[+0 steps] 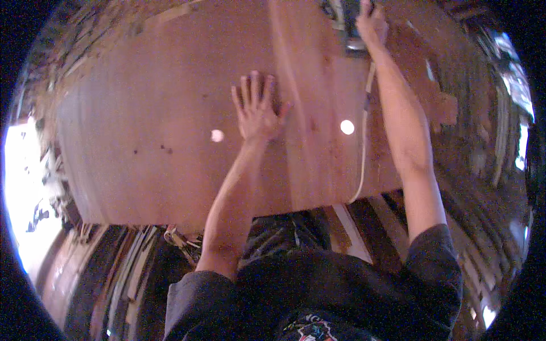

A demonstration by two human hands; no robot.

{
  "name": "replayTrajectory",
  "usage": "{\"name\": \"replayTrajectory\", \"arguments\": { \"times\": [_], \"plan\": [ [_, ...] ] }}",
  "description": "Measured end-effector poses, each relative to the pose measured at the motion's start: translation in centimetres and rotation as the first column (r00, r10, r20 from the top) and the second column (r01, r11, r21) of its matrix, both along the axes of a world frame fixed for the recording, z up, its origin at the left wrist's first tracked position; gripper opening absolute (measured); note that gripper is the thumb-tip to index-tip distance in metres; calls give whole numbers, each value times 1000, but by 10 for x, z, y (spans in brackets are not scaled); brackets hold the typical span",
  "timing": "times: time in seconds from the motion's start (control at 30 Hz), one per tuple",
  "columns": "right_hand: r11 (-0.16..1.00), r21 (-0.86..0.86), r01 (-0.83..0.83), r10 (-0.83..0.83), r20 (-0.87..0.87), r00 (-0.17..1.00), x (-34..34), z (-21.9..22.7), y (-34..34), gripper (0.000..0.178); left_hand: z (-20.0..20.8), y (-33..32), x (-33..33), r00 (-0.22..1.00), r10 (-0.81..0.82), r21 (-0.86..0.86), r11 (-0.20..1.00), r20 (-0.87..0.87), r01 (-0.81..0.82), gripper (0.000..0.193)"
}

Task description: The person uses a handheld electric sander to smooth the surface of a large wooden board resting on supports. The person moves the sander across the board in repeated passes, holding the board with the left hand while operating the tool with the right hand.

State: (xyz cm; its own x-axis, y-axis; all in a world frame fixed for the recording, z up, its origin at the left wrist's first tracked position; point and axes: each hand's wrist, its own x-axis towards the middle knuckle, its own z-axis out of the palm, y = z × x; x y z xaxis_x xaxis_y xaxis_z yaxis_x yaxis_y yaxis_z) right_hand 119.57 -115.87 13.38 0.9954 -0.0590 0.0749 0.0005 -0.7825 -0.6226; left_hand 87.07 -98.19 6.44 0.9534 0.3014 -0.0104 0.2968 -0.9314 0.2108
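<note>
A wide reddish-brown wooden panel (170, 182) spreads out in front of me, with a lengthwise seam and a few dark knots. Flat on its middle lies my left hand (259, 116), fingers spread and holding nothing. At the far right of the panel, my right hand (372, 27) grips the handle of a dark, boxy power sander (354, 42), which is cut off by the top of the view and blurred. From it a pale cord (364, 131) trails back over the panel and drops off the near edge beside my right arm.
Two bright round spots show on the panel. Long boards and strips of wood (128, 267) stand or lie below its near edge on the left, with more timber (478, 221) on the right. Bright light comes in at the far left.
</note>
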Motion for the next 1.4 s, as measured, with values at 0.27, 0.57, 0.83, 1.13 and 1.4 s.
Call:
{"name": "replayTrajectory", "arguments": {
  "times": [0.27,0.57,0.83,1.13,1.4],
  "plan": [
    [985,164,56,-77,127,989,-227,-19,-144,64,-6,1,16,994,-66,86,995,86,58,84],
    [542,459,704,-586,-395,708,-636,-19,-306,66,-15,1,17,995,-52,128,991,81,41,85],
    [906,320,277,-245,-137,960,-560,17,-260,66,-19,0,14,999,-35,136,990,31,30,84],
    [978,79,195,-186,-112,976,-346,0,-182,55,-8,-7,10,998,-34,78,996,44,30,83],
    [995,-100,4,17,213,977,-71,0,-73,71,-3,-18,14,996,-48,35,998,79,45,82]
  ]
}}
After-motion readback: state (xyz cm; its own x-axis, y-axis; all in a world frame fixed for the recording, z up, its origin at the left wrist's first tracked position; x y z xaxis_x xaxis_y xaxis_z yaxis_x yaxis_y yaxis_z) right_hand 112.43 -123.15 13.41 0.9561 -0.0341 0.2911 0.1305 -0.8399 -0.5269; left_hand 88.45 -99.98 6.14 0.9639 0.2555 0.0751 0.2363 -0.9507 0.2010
